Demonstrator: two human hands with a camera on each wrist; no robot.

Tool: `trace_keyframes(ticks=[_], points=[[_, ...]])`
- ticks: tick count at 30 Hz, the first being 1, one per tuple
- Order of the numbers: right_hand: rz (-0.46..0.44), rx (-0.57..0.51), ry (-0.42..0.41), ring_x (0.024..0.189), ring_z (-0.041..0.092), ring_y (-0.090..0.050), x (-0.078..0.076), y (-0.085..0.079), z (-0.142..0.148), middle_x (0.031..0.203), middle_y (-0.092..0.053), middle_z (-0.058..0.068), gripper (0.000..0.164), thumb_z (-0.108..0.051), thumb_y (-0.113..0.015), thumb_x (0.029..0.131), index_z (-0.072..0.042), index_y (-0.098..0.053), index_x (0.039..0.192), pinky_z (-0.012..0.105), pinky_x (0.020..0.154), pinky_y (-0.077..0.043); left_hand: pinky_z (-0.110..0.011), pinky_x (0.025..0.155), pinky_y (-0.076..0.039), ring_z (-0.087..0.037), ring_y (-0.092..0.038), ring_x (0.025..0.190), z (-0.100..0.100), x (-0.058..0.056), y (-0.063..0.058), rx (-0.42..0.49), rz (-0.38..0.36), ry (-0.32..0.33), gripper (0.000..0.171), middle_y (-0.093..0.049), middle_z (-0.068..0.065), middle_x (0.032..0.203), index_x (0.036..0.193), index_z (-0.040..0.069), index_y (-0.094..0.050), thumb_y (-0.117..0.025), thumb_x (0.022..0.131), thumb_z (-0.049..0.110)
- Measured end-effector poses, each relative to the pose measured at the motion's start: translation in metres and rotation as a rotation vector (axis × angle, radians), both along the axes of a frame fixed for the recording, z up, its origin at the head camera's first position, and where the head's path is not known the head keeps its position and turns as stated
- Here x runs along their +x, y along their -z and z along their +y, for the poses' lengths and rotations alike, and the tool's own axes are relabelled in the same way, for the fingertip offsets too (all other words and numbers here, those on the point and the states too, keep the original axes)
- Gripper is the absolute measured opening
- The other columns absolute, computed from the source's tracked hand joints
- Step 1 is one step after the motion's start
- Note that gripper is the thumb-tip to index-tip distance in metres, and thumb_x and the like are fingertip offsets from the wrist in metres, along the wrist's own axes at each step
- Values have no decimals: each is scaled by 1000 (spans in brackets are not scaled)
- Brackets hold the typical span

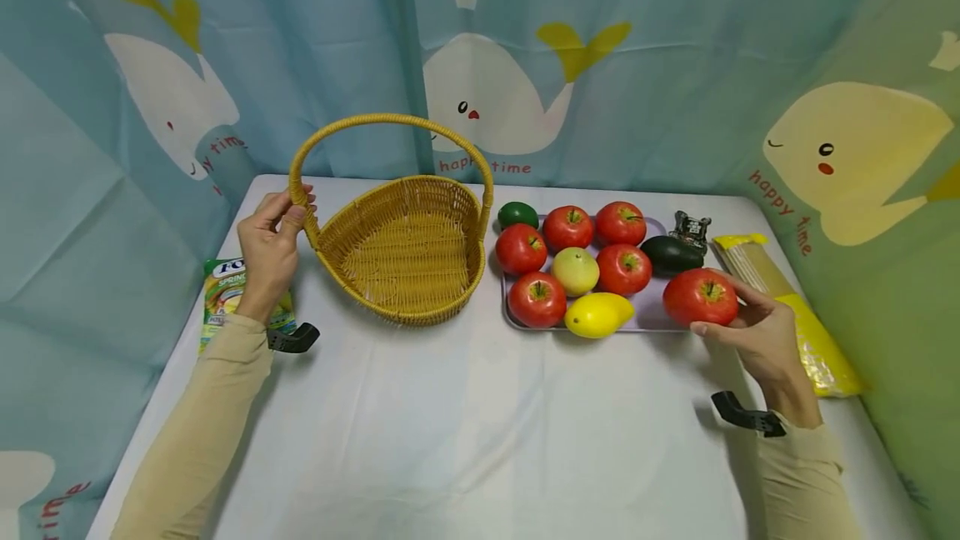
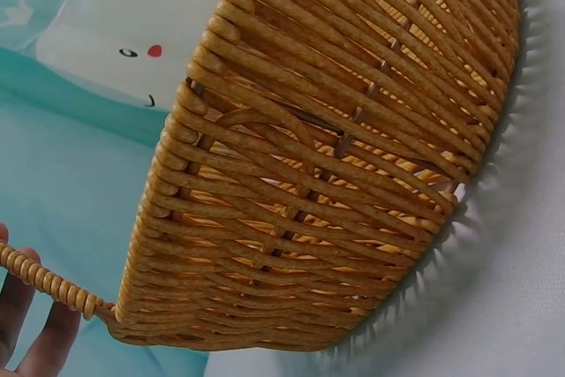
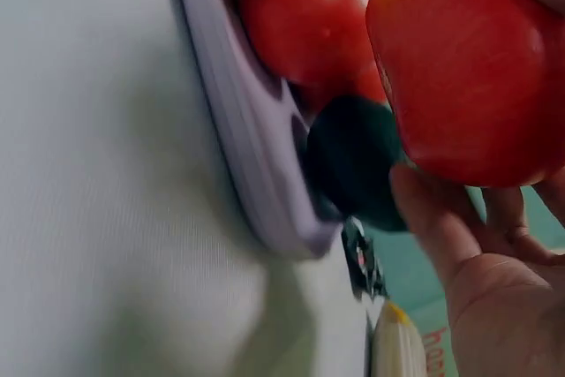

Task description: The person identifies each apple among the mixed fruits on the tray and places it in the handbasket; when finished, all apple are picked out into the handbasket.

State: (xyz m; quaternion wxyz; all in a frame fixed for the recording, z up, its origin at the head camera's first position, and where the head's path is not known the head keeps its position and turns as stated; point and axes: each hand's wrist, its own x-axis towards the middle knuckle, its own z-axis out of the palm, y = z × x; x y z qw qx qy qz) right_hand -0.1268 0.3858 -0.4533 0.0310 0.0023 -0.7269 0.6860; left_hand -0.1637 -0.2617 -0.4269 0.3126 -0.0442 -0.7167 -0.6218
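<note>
A person's right hand [image 1: 768,336] is clamped on 1 red apple [image 1: 697,298] above the right end of a lilac tray [image 1: 651,319], stem upward, longer axis left to right. The left hand [image 1: 270,244] grips the handle [image 1: 390,118] of a wicker basket [image 1: 408,261], mouth facing up.

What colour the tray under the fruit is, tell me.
The tray is pale lilac, seen best in the right wrist view.

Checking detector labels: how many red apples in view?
6. Held apple in the right hand; on the tray: back-left apple, back-right apple, left apple, front-left apple, central apple. None looks hidden.
</note>
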Motion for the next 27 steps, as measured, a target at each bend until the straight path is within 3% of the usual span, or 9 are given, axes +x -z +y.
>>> trace_keyframes(ticks=[6,15,21,27], points=[[77,-45,-65,105,8,-72,-2,-6,-10,136,-70,-3,77,26,-77,77,3,-59,148,16,90,-60,-16,89,-59,-10,-70,102,2,-1,-1,-38,-23,-22,29,-71,7,108,127,-4,-75,-62,106,10],[171,-76,-143,112,12,-71,-8,-16,-23,135,-72,3,84,37,-72,70,13,-53,148,20,96,-59,-16,87,-60,-9,-70,100,1,-1,0,-39,-13,-35,27,-72,3,106,126,-3,-76,-62,105,8],[190,-37,-189,113,12,-72,-10,-24,-34,135,-72,4,87,38,-73,67,13,-53,148,20,95,-59,-17,88,-60,-8,-70,99,1,0,0,-33,-9,-29,28,-70,6,104,125,-5,-75,-62,105,8],[251,-83,-281,117,16,-71,-15,-27,-46,138,-72,8,91,43,-71,61,19,-49,146,23,99,-59,-16,87,-60,-7,-70,96,1,0,0,-28,8,-33,27,-70,6,103,124,-5,-76,-62,104,6]])
